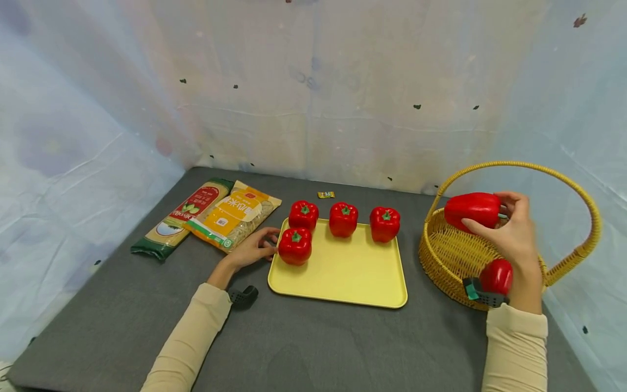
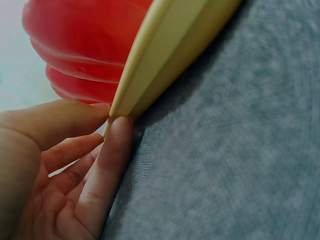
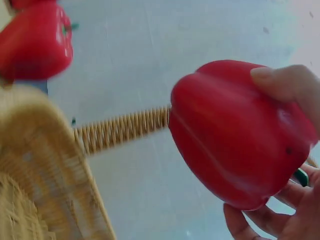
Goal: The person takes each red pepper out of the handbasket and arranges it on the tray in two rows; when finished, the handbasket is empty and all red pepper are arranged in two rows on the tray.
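My right hand (image 1: pixel 514 231) grips a red bell pepper (image 1: pixel 472 211) by its stem end, up over the wicker basket (image 1: pixel 441 261) and under its tall handle. In the right wrist view the thumb lies along one side of that pepper (image 3: pixel 240 132), with fingers curled on the other. Another red pepper (image 1: pixel 497 276) shows in the basket, partly behind my wrist. At the left edge of the yellow tray (image 1: pixel 352 272), my left hand (image 1: pixel 252 250) pinches the rim between thumb and finger, as the left wrist view shows. The nearest pepper (image 1: pixel 295 246) stands on the tray beside it.
More red peppers stand along the tray's far side, one (image 1: pixel 303 215) at the corner, others (image 1: pixel 343 219) (image 1: pixel 385 224) to its right. Left of the tray lie a yellow noodle packet (image 1: pixel 235 215) and a green-and-red packet (image 1: pixel 183 218). A small yellow wrapper (image 1: pixel 325 195) lies behind.
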{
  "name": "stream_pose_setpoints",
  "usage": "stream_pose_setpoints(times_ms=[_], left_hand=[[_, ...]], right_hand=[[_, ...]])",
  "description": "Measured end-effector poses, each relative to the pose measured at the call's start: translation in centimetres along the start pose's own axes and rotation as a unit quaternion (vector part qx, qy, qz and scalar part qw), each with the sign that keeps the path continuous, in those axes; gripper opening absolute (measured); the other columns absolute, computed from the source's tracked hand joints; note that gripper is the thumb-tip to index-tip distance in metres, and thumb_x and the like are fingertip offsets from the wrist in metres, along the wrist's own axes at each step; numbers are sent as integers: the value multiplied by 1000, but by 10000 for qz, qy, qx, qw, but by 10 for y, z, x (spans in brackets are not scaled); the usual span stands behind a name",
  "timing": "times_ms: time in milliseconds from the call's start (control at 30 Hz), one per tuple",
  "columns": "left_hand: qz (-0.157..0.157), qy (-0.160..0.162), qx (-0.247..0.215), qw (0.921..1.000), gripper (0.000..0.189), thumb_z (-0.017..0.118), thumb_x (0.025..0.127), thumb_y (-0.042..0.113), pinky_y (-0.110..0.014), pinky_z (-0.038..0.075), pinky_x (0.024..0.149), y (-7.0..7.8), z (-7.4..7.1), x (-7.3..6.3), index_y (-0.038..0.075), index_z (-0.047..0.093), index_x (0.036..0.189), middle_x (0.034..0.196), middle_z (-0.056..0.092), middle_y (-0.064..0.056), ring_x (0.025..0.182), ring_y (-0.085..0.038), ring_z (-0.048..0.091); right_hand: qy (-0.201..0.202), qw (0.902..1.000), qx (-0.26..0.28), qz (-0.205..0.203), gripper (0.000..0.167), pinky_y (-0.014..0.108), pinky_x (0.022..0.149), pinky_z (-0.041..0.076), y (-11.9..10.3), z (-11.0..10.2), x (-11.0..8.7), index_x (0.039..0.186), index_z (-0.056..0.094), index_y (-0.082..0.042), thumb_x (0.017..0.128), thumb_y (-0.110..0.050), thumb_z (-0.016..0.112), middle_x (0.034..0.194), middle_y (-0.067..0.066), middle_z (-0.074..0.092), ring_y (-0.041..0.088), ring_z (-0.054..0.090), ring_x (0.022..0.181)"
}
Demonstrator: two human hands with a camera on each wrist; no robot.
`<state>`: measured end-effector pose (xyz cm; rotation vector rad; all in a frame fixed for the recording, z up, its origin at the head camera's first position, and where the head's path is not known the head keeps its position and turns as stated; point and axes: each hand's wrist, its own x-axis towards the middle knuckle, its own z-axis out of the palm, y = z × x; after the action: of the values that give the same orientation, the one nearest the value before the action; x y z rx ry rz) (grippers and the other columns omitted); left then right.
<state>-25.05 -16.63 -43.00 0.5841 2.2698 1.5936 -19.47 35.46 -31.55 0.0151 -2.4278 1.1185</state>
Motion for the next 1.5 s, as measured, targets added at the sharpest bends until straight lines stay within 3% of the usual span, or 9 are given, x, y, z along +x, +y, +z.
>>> stream_pose_setpoints(times_ms=[167, 267, 400, 533, 767, 1067, 1300, 1500], left_hand=[[-49, 21, -16, 10000, 52, 57, 90, 0, -37, 55, 73, -17, -1, 8, -4, 36, 137, 116, 46, -24, 88, -30, 58], [-47, 43, -38, 10000, 53, 57, 90, 1, -36, 55, 72, -31, -2, 14, -3, 35, 138, 117, 46, -22, 86, -27, 58], [3, 75, -46, 10000, 53, 59, 90, 3, -32, 55, 71, -33, -3, 14, -1, 36, 138, 116, 46, -20, 84, -23, 57], [14, 92, -58, 9999, 52, 59, 90, 4, -32, 54, 70, -32, -2, 13, 0, 38, 137, 115, 47, -20, 84, -23, 58], [-15, 61, -73, 10000, 53, 59, 90, 4, -33, 55, 71, -34, -1, 14, -1, 37, 138, 116, 46, -20, 84, -21, 58], [-21, 16, -104, 9999, 54, 57, 91, 1, -37, 55, 72, -37, -3, 15, -3, 34, 139, 117, 45, -23, 85, -25, 57], [49, 42, -75, 10000, 52, 58, 91, 5, -31, 54, 71, -33, -3, 14, -1, 37, 138, 115, 46, -20, 84, -22, 58], [44, 21, -67, 10000, 54, 58, 91, 4, -34, 55, 71, -32, -4, 14, -1, 35, 139, 117, 46, -21, 86, -26, 57]], right_hand=[[104, 9969, 316, -718, 75, 4, 74, 39, -18, 21, -3, 134, 38, -10, 72, -5, 78, 117, -10, 46, 4, 44, 101], [139, 9931, 423, -1083, 74, 6, 75, 39, -40, 34, -7, 133, 43, -2, 68, 1, 78, 119, -1, 48, 5, 43, 101], [163, 9882, 489, -1441, 70, 7, 75, 40, -74, 51, -15, 129, 47, 5, 66, 6, 77, 117, 15, 48, 8, 43, 100], [54, 9852, 526, -1631, 70, 7, 76, 39, -89, 67, -19, 129, 49, 3, 66, 5, 78, 118, 21, 47, 12, 41, 103], [-342, 9820, 517, -1785, 79, 10, 77, 40, -75, 99, -14, 135, 47, -8, 64, -4, 83, 119, 14, 50, 20, 45, 105], [-1158, 9722, 344, -2005, 76, 47, 80, 52, -68, 140, -19, 132, 48, -14, 66, -23, 85, 124, 9, 48, 25, 47, 110], [-1690, 9653, 7, -1993, 78, 49, 82, 51, -69, 169, -26, 131, 48, -14, 66, -36, 84, 121, 8, 49, 25, 46, 110], [-1907, 9573, -434, -2130, 82, 49, 93, 42, -67, 191, -29, 130, 47, -10, 64, -37, 85, 123, 9, 51, 26, 45, 113]])
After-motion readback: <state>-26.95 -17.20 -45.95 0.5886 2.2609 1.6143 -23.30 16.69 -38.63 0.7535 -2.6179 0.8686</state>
